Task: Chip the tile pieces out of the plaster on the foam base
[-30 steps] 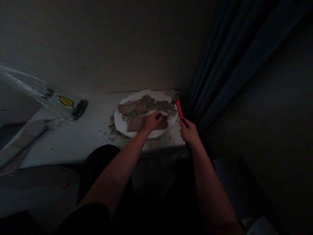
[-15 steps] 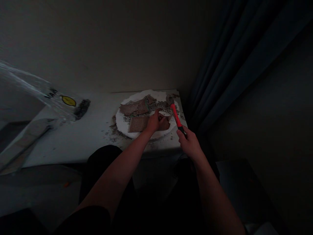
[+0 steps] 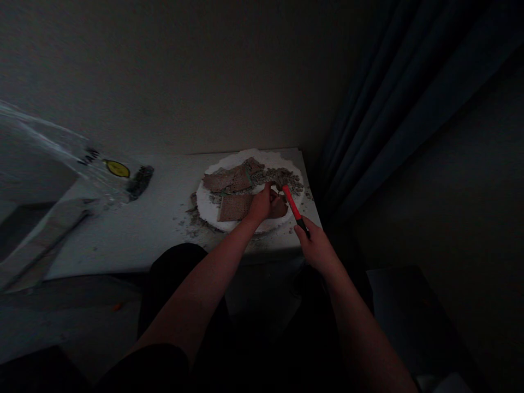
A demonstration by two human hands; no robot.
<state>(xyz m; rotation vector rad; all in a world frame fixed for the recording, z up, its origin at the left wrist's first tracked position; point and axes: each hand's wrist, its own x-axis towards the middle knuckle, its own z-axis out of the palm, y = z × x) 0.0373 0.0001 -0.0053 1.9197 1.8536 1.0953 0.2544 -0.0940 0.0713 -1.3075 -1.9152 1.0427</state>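
Note:
My right hand point(image 3: 317, 246) is closed round the black end of a hammer point(image 3: 292, 203) with a red handle. Its dark head is over the white round board, just beyond my left fingertips. My left hand point(image 3: 261, 206) rests over a brown textured slab point(image 3: 235, 208), with thumb and fingers pinched around a thin, dark, nail-like piece point(image 3: 279, 192), small and dim in this light. More broken brown slabs point(image 3: 229, 179) lie behind that hand on the white round board point(image 3: 208, 203). Grey crumbled bits point(image 3: 292, 179) are scattered at the board's far right.
The board stands on a white table point(image 3: 131, 234) against a wall, with grey dust left of the board. A clear plastic bag point(image 3: 102, 172) with a yellow label is at the left. A dark curtain point(image 3: 393, 109) hangs on the right.
The hammer head has come down and slightly left, close to my left fingertips. My left hand stays at about the same place on the slab.

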